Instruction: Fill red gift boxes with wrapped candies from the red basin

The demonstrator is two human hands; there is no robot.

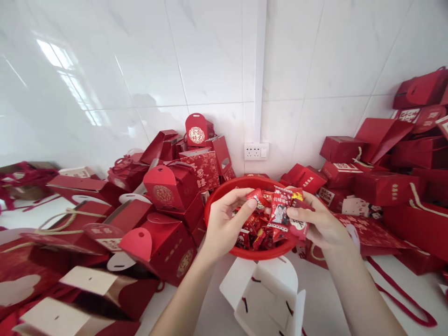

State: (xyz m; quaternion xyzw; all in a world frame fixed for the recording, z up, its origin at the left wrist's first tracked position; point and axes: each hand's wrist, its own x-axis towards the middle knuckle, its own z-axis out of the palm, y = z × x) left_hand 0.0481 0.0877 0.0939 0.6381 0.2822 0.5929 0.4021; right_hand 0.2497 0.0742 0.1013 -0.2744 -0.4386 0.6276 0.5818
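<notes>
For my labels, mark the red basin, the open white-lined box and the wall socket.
Red basin (pixel 261 254): head view, front rim.
Open white-lined box (pixel 268 304): head view, inner surface.
Wall socket (pixel 256 151): head view, faceplate.

The left hand (pixel 224 224) and right hand (pixel 320 224) hide parts of the red basin (pixel 259 254). The bottom edge cuts off the open white-lined box (pixel 268 301). Fine print on the right-held candy packet (pixel 280 210) is illegibly small.

Sweets (pixel 259 235) in basin (pixel 261 254), carton (pixel 268 301) before it (gift boxes (pixel 171 186) left, right).
</notes>
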